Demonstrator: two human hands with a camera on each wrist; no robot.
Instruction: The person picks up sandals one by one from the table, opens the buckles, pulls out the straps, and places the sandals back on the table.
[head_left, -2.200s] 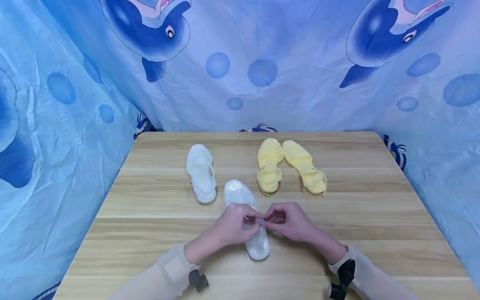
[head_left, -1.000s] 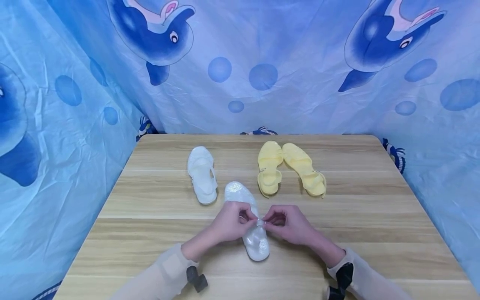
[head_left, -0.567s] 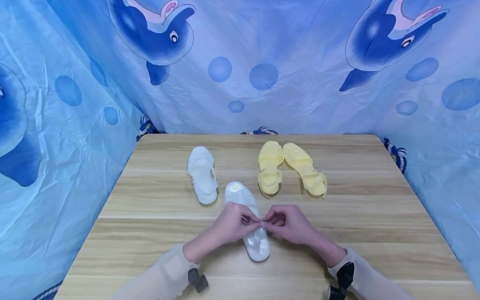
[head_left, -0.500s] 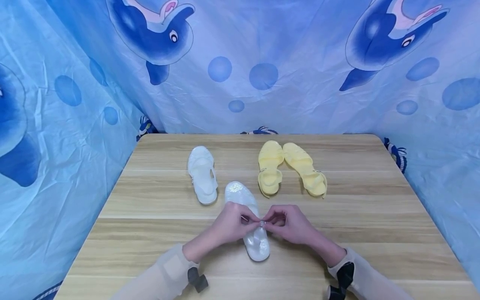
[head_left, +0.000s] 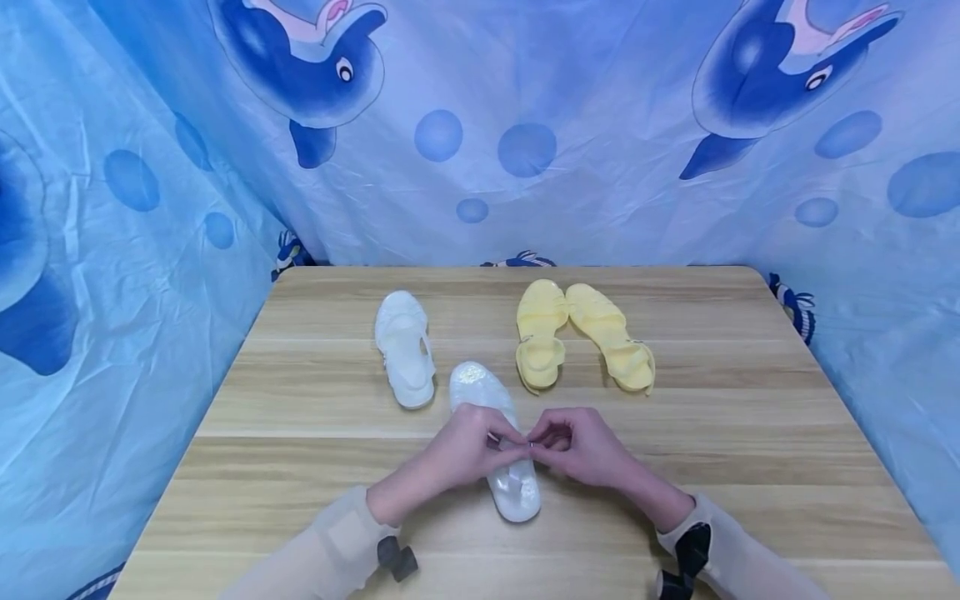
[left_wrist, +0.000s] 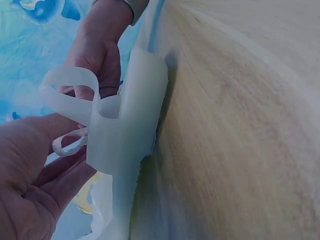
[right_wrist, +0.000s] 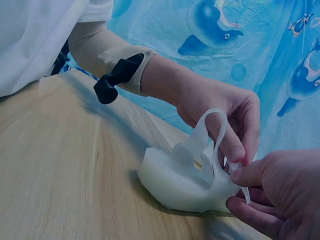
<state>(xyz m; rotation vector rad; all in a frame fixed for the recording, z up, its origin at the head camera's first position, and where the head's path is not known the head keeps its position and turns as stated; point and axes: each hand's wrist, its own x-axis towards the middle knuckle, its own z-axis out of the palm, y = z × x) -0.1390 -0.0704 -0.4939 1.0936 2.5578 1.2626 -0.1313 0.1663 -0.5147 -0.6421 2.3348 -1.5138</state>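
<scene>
A translucent white sandal [head_left: 517,504] stands on the table with its toe pointing away and its heel toward me. My left hand [head_left: 468,446] reaches across the sandal's middle, thumb and finger pinching its ankle strap [right_wrist: 218,150]. From the other side my right hand [head_left: 585,447] pinches the strap's end. Both hands' fingertips meet above the sandal's right edge, with a tiny shiny bit between them. In the left wrist view the strap [left_wrist: 70,76] arches up in a loop beside the heel. Fingers hide most of the fastening.
Another white sandal [head_left: 405,350] lies behind and to the left. Two yellow sandals [head_left: 540,312] rest farther back, right of centre, their toes close together. The wooden table [head_left: 300,467] is bordered by a blue dolphin-print curtain [head_left: 615,192].
The clear strap piece seen between the fingertips a second ago is now mostly covered, as my left fingertips have slid right to meet the right ones. The sandals stay put.
</scene>
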